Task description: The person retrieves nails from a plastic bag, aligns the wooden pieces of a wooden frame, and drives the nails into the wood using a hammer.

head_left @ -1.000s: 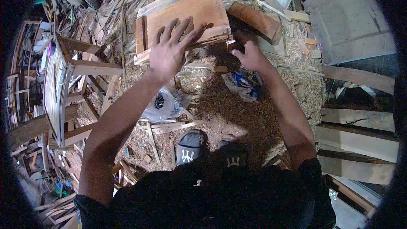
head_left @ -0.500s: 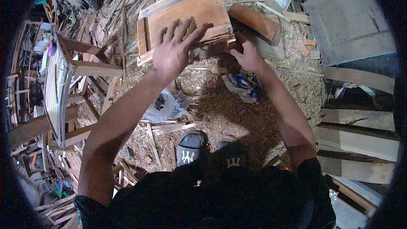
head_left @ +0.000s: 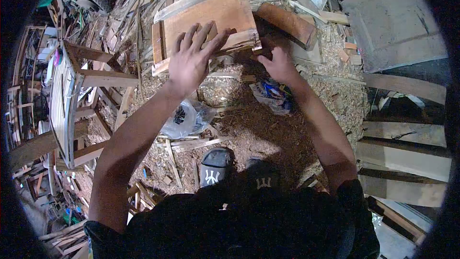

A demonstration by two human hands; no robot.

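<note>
A wooden panel (head_left: pixel 206 12) with rough strips along its edges sits tilted ahead of me, a little above the floor. My left hand (head_left: pixel 189 64) lies on its near left part, fingers spread flat over the orange-brown face. Just off the panel's near right corner is my right hand (head_left: pixel 280 67), its thumb showing. The other fingers reach into dark shadow by the corner, so whether they grip anything is hidden. Close beyond that hand rests a brown curved piece (head_left: pixel 290 25). Below the hands are a clear plastic bag (head_left: pixel 182 120) with small dark pieces inside and a crumpled blue-and-white packet (head_left: pixel 273 97).
Wood shavings and loose strips (head_left: pixel 194 143) cover the floor around my black slides (head_left: pixel 214 168). A wooden frame with a ribbed panel (head_left: pixel 64 105) stands at left. On the right are a large grey board (head_left: pixel 397 24) and stacked planks (head_left: pixel 402 158).
The wooden panel has shifted slightly to the left, and my left hand has moved a little left with it. My right hand stays by the corner, nearly in place.
</note>
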